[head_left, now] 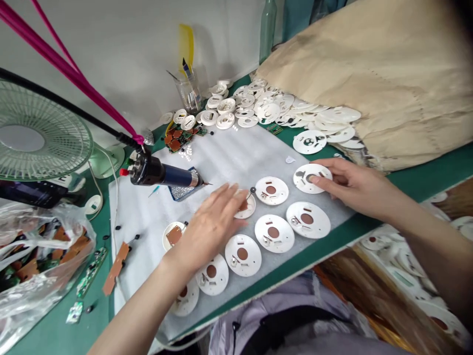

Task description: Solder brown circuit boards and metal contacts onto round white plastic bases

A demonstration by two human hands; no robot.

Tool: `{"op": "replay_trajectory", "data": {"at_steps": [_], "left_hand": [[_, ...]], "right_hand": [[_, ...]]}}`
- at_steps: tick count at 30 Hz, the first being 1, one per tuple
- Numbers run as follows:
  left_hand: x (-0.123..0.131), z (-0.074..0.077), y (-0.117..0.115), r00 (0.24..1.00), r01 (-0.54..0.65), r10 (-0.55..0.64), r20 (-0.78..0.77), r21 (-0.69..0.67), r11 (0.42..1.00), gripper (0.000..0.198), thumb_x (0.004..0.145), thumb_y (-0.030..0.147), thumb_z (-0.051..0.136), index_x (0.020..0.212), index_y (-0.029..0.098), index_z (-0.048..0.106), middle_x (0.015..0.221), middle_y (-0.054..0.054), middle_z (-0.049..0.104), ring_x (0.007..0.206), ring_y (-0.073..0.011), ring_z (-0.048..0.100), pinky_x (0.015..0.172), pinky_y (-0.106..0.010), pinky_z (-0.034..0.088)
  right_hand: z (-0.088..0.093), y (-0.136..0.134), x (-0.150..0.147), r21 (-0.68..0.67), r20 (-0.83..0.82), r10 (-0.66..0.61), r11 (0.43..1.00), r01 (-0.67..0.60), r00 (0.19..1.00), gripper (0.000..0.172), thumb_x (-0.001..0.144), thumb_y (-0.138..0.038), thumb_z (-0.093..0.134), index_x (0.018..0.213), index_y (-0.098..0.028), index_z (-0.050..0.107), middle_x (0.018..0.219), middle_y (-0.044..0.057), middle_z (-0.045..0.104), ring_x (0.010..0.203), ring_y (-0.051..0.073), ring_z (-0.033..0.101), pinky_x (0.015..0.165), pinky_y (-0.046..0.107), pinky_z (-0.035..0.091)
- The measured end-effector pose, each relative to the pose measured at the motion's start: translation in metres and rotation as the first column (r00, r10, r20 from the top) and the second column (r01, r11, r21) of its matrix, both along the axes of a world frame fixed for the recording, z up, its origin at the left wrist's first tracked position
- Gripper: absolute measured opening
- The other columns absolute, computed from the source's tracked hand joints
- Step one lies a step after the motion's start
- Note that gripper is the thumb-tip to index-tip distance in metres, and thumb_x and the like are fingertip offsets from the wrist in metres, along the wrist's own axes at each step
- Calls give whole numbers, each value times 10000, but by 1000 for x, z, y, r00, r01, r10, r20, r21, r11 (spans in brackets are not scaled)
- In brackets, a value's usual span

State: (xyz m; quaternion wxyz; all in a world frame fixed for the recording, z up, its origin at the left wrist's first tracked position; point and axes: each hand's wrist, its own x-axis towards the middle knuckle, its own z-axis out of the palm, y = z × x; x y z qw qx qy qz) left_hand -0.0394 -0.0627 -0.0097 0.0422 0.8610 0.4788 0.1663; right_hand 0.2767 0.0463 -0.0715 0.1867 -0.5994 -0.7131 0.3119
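White plastic discs [273, 233] in a curved row across a foam sheet [221, 158], a brown circuit board [243, 206] on one disc half hidden under the left hand [209, 222], grip wide, fingers spread. Right hand [351, 185], fingertips on the rim of another disc [312, 177], grip narrow, any actual hold impossible to tell. Blue-handled soldering iron [173, 176] lying on the sheet near the left hand.

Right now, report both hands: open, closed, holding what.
Left hand: open, palm down, fingers spread over a white plastic disc.
Right hand: closed on the rim of a second white plastic disc, apparently holding it.
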Motion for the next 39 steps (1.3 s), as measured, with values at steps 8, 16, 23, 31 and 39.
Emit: {"op": "replay_trajectory", "data": {"at_steps": [8, 16, 23, 31, 39], "left_hand": [[-34, -5, -31, 989, -148, 148, 20, -2, 989, 386, 1002, 87, 413, 1380, 166, 417, 1245, -136, 674, 1064, -220, 702, 851, -373, 632], [-34, -11, -28, 965, -230, 231, 123, -21, 973, 320, 973, 99, 459, 1277, 192, 489, 1005, -40, 730, 794, -149, 719, 703, -269, 615], [-35, -15, -27, 942, -288, 295, 160, -71, 955, 305, 970, 129, 475, 1268, 191, 488, 1069, -45, 725, 776, -138, 714, 733, -272, 618], [-30, -19, -26, 944, -297, 293, 151, -1, 955, 216, 993, 158, 475, 1201, 210, 498, 999, -26, 728, 744, -133, 711, 661, -245, 603], [-31, -15, -34, 977, -211, 209, 37, 87, 973, 220, 1009, 127, 453, 1220, 158, 506, 1010, -82, 727, 816, -179, 718, 705, -308, 616]], "right_hand": [[3, 1, -5, -59, -109, -42, 998, 35, 993, 1020, 592, -945, 533, 1266, -180, 560, 602, 20, 529, 479, 92, 460, 402, 190, 351], [10, -4, -10, -18, -114, -97, 995, 95, 989, 1080, 506, -990, 541, 1222, -183, 603, 587, 34, 538, 493, 101, 491, 414, 190, 379], [19, -8, -14, 33, -147, -100, 994, 106, 984, 1006, 556, -934, 574, 1220, -179, 610, 589, 35, 543, 494, 111, 503, 445, 210, 428], [19, -14, -18, 48, -177, -92, 994, 102, 980, 903, 590, -878, 622, 1174, -189, 619, 609, 38, 541, 481, 96, 486, 415, 187, 391], [47, -22, -44, -207, -282, 144, 956, -206, 948, 779, 674, -784, 646, 1225, -235, 596, 643, 29, 563, 498, 98, 503, 429, 188, 412]]}}
